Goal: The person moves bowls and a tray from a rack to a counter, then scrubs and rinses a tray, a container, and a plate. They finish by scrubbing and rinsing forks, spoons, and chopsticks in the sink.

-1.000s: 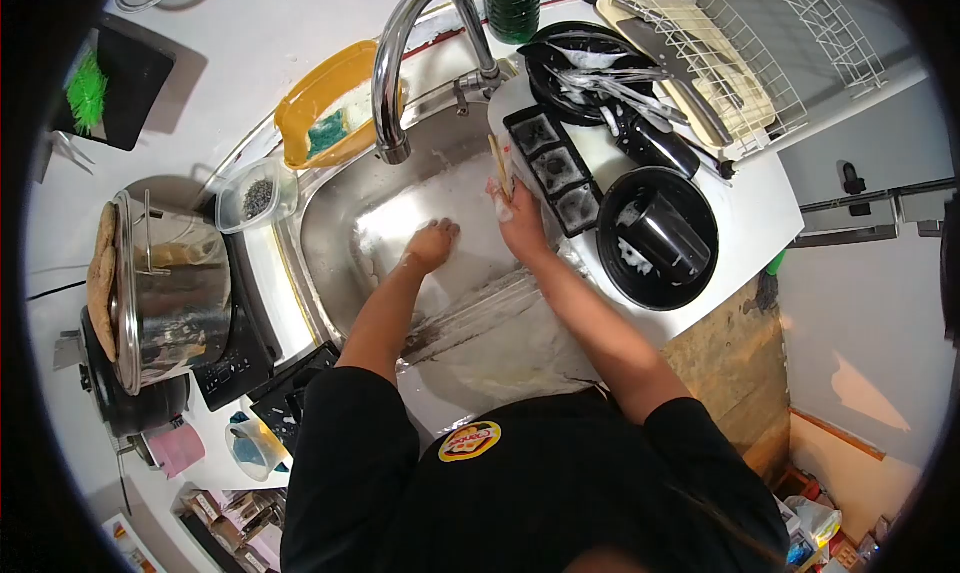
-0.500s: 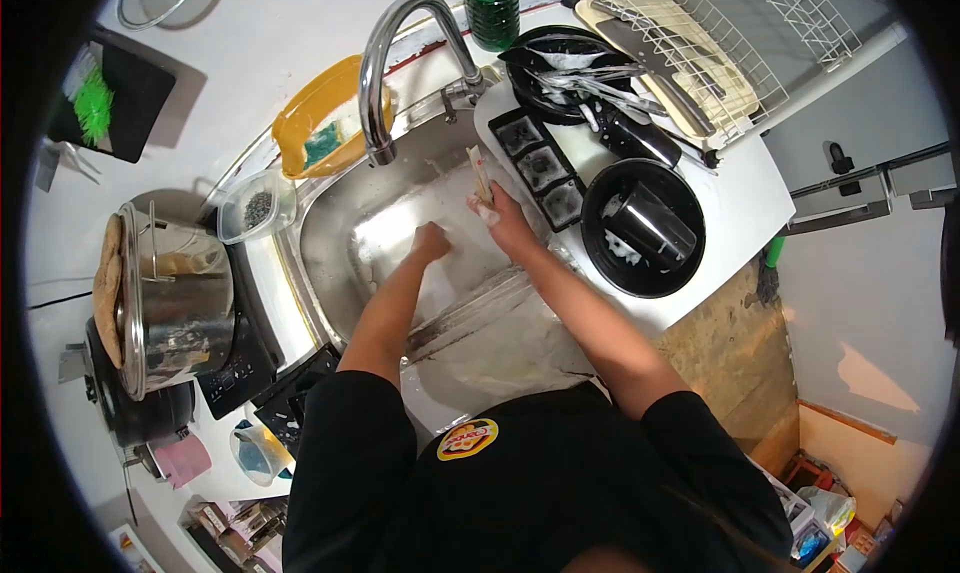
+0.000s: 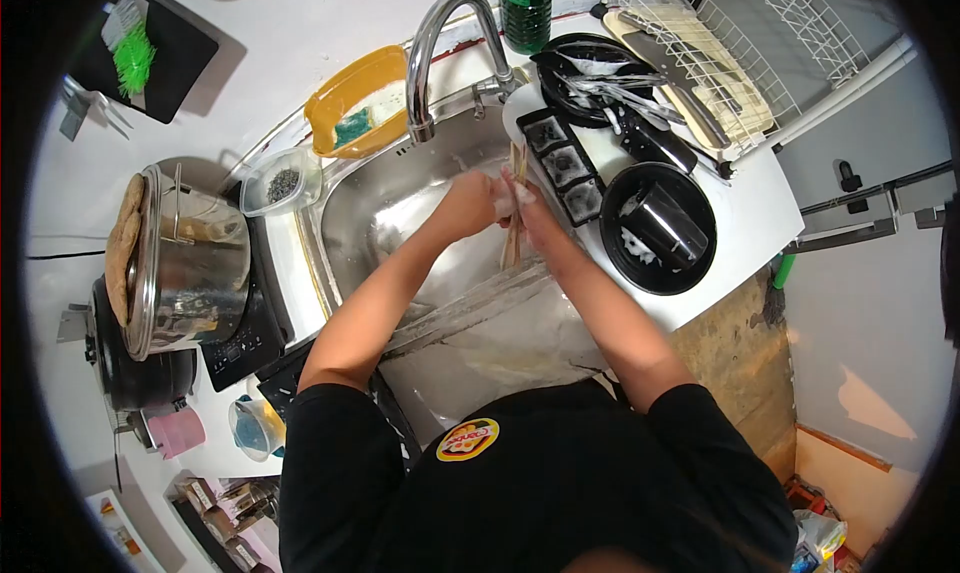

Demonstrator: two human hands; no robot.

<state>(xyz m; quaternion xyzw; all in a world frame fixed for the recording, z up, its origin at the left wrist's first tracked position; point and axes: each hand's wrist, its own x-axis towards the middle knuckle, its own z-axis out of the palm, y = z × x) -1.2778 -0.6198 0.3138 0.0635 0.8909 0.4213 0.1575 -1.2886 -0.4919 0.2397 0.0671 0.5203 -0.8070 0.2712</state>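
Over the right side of the metal sink [image 3: 345, 218], my left hand [image 3: 474, 203] is closed and touches my right hand [image 3: 524, 205]. My right hand is wrapped round a bundle of thin wooden sticks [image 3: 512, 251], whose ends stick out above and below the fingers. White foam clings to the fingers. What my left hand grips, if anything, is hidden. The curved faucet [image 3: 421, 73] stands behind the hands. Just to their right lies a black three-part tray [image 3: 567, 169] with foam in it.
At the right are a black bowl [image 3: 612, 248] holding a black cup [image 3: 672, 228], a foamy pan with cutlery, and a wire rack [image 3: 745, 68]. A yellow basin [image 3: 322, 108] with a sponge sits behind the sink. A steel pot [image 3: 205, 258] stands at the left.
My left hand has moved up and right from the sink's middle to meet my right hand. The sticks now point up and down between them. The whole view has shifted slightly.
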